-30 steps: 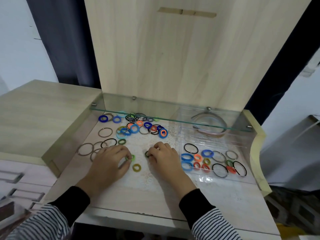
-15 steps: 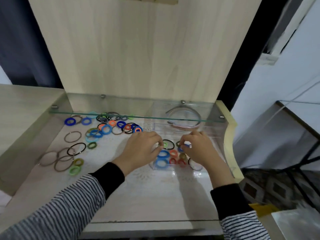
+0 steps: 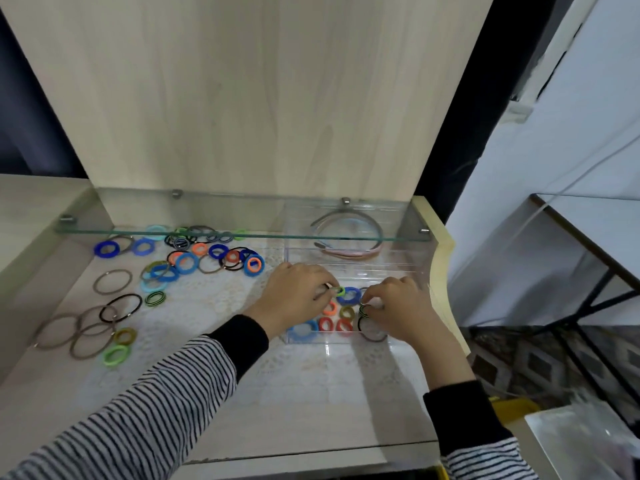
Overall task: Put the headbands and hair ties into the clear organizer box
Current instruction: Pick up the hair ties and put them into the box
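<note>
- I see a tall wooden board (image 3: pixel 242 98) standing at the far side of the desk.
- The desk top (image 3: pixel 311 410) is pale wood, with a white lace mat (image 3: pixel 214 306) on it.
- A glass shelf (image 3: pixel 121 231) runs from left to right, just above the far part of the desk.
- The clear organizer box (image 3: pixel 332 342) sits on the right side of the desk, and its far end goes under the glass shelf.
- The headbands (image 3: pixel 346 253) lie in the far part of the box, a grey one and a pink one close together.
- Many loose hair ties (image 3: pixel 187 263) lie on the left side of the desk, out of the box. They are blue, orange, green and black.
- Big thin brown rings (image 3: pixel 91 341) lie at the near left, and a light green tie (image 3: pixel 117 355) is just beside them.
- My left hand (image 3: pixel 298 296) is over the near part of the box. Its fingers are curled and pinch a small green hair tie (image 3: pixel 340 291).
- My right hand (image 3: pixel 401 310) is over the same part of the box, near the right wall. Its fingers are curled and pinch a green and black striped tie (image 3: pixel 364 310).
- Between my two hands, a blue tie (image 3: pixel 349 295) lies in the box.
- Nearer to me, the box also holds an orange tie (image 3: pixel 329 308), an olive tie (image 3: pixel 347 311), a red tie (image 3: pixel 325 323) and a big light blue tie (image 3: pixel 302 332).
</note>
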`<state>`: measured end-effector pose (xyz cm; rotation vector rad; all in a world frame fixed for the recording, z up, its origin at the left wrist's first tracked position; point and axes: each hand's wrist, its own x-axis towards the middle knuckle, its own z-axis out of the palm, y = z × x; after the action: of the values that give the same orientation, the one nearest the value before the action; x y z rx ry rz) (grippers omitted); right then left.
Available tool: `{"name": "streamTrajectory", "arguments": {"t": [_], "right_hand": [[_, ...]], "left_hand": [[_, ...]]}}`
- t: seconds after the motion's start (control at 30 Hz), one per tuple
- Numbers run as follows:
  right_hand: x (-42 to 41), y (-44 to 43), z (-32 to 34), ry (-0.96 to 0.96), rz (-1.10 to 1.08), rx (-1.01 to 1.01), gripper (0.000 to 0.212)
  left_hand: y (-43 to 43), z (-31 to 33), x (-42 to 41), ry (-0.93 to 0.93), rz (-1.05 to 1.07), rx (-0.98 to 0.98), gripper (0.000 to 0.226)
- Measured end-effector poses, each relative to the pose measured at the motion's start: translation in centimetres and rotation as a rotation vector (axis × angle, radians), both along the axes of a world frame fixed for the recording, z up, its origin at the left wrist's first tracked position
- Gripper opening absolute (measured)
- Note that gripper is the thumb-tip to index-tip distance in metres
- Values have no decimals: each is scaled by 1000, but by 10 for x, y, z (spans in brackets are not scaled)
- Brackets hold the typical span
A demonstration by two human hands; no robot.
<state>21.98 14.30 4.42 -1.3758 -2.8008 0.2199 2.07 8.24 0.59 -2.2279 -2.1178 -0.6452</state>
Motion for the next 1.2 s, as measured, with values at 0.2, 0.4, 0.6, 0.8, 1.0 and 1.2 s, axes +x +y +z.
{"name": "streamTrajectory", "arguments": {"t": [0.2,0.4,0.6,0.8,1.0,1.2], "right_hand": [[-33,-24,6,109,50,61,23],[-78,-59,6,219,185,83,24],[-126,-100,-5,275,365,69,23],[-160,-135,-16,180,465,-4,27],[-172,-153,-24,182,476,7,33],[-172,-155,-24,150,493,-1,36]], "left_hand": [[-37,-4,-19,-90,68,173,23],[-91,-14,-54,-31,221,220,27],[-145,-30,-100,52,386,215,29],[-185,-36,-126,112,431,337,23],[-218,-31,-135,115,487,275,25],[-239,-28,-139,31,572,189,22]]}}
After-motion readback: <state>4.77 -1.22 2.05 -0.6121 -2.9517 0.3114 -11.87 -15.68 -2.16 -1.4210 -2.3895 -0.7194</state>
